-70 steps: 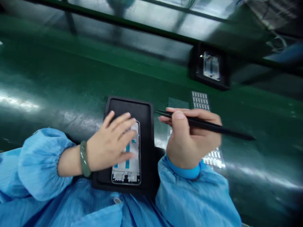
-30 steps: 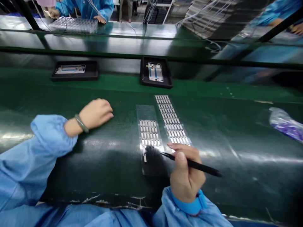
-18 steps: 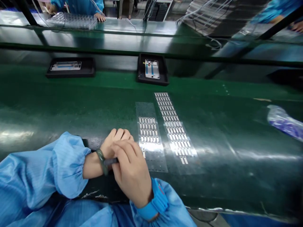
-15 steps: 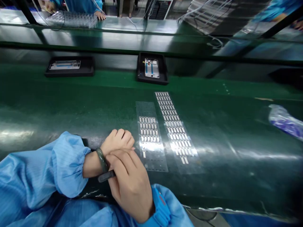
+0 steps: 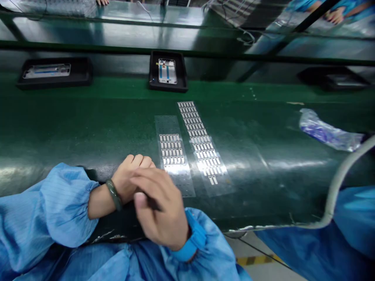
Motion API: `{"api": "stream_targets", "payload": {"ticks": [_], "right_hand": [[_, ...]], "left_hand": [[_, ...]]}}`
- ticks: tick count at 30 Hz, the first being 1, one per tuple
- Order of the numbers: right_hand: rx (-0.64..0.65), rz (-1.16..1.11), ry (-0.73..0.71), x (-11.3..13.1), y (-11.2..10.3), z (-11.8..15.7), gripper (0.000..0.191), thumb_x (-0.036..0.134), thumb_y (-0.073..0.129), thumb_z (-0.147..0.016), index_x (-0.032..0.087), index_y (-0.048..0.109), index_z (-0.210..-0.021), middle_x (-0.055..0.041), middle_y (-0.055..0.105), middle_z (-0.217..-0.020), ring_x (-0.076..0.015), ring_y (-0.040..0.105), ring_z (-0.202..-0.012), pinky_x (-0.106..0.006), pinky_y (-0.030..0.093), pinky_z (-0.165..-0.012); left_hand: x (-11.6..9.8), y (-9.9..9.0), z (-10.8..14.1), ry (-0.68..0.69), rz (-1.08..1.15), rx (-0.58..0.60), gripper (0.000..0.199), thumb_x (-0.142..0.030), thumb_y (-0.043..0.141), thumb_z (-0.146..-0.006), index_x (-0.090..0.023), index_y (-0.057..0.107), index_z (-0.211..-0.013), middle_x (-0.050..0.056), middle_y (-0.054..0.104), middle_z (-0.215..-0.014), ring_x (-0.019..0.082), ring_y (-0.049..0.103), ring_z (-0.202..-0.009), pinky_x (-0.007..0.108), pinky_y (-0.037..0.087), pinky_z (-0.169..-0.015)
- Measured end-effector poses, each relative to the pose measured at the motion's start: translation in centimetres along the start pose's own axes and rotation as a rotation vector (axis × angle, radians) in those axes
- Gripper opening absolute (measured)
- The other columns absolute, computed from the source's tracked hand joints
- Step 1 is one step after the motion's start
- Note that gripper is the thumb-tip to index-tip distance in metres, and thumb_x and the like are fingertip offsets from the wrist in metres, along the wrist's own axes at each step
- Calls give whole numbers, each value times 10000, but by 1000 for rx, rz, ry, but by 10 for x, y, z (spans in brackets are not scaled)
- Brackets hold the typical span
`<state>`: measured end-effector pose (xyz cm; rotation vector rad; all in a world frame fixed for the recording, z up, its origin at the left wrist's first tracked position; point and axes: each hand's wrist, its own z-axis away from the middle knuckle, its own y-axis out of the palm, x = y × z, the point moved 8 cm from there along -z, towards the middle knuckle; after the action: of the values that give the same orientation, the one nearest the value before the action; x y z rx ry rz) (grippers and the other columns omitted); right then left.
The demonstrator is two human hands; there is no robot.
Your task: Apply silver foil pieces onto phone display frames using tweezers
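My left hand [image 5: 124, 179], with a green bangle on its wrist, rests at the belt's near edge with its fingers curled. Its fingertips are partly hidden behind my right hand, and I cannot see what they hold. Over it lies my right hand [image 5: 164, 210], a blue band on its wrist, slightly blurred. Its thumb stands apart from the extended fingers, and nothing shows between them. Just beyond both hands is a clear sheet [image 5: 166, 124] bearing rows of small silvery stickers. A second, longer sticker sheet [image 5: 202, 144] lies right of it.
On the green belt's far side sit black trays [image 5: 152, 84] with phone frames [image 5: 167, 71], one at left and another at right. A clear bag with purple contents [image 5: 328, 130] lies right. Near it are a thick grey hose [image 5: 334, 195] and a person's blue clothing [image 5: 354, 222].
The view has shifted right and down. My right thumb has moved away from the fingers, and the dark handle seen under that hand no longer shows. A grey hose and blue clothing have appeared at right.
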<state>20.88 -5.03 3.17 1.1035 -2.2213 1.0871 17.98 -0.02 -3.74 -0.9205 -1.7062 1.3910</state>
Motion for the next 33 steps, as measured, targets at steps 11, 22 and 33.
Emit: {"api": "stream_targets", "payload": {"ticks": [11,22,33], "right_hand": [[-769,-181,727,-112,-129,78,352,538,431,-890,219,555,-809,4,638,-669,-155,594,-476,-319,499,-491],[-316,564,994,-91,-142,98,273,430,521,-838,198,590,-964,-74,688,-870,-209,618,-688,-333,444,-623],[-649,-43,1022,-104,-144,123,225,393,629,-770,184,603,-849,-39,701,-816,-57,367,-388,-224,272,-381]], "left_hand": [[-16,-18,0,236,112,-113,201,-270,436,-944,-120,568,-964,102,603,-986,223,555,-843,346,402,-672],[-83,-14,-34,546,308,-88,398,-402,516,-917,-107,543,-1181,110,530,-1325,268,425,-1258,402,361,-945],[-115,3,-46,553,311,-36,436,-454,493,-925,-154,521,-1239,95,529,-1341,250,432,-1255,501,285,-1011]]}}
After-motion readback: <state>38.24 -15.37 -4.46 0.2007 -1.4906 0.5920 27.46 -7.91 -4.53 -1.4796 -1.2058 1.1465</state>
